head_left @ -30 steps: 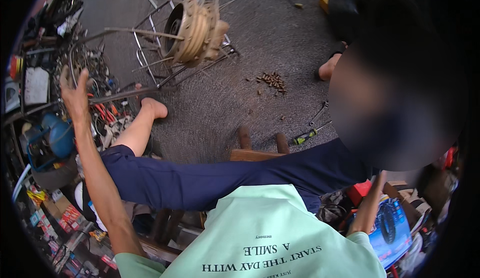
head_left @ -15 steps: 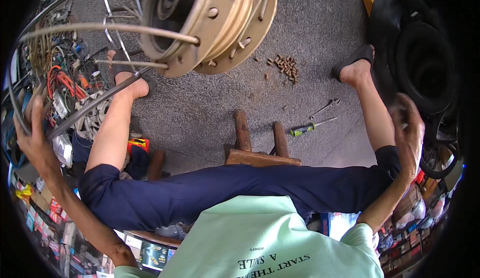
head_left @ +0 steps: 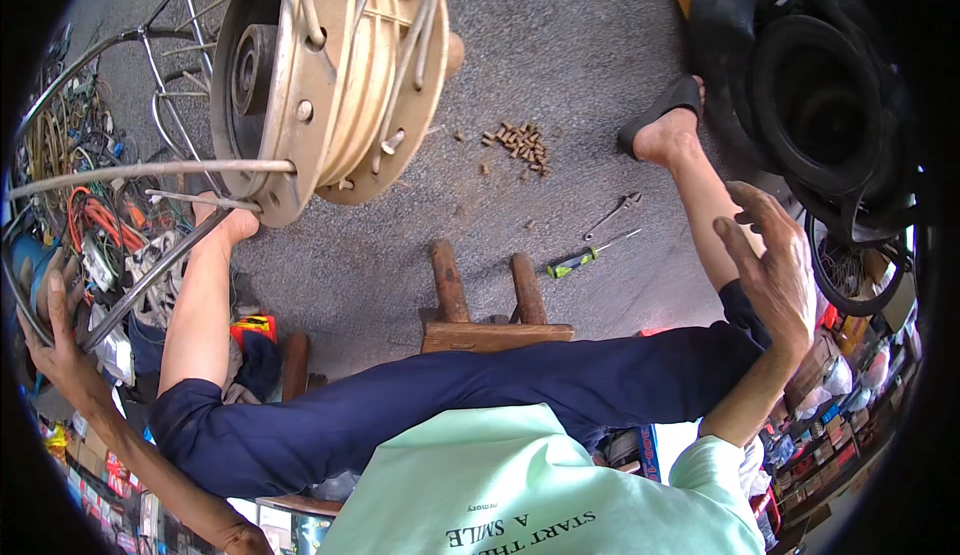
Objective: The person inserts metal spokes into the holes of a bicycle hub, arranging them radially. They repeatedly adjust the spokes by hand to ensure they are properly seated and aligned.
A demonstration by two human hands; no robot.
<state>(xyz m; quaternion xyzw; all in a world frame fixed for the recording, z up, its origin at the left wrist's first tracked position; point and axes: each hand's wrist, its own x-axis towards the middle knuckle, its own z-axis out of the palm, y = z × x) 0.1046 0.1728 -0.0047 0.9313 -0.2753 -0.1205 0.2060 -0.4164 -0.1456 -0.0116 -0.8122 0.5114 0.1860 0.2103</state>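
At the upper left stands a large cream wheel hub with loose metal spokes through its flange holes. A thin, shiny curved metal frame, which looks like a rim, runs around it toward me. My left hand is at the far left with the frame's near end between its thumb and fingers; part of the grip is hidden. My right hand hangs above my right knee, fingers apart, holding nothing. Beyond the hub's right flange, a rounded skin-coloured shape shows, partly hidden.
On the grey floor lie a pile of small brass-coloured pieces, a wrench and a green-handled screwdriver. A wooden stool is between my legs. Black tyres stack at right; tangled cables lie at left.
The hub has swung left and toward me, turning slightly. My right hand has moved left, its fingers now pointing more inward. The whole view has shifted a little as well.
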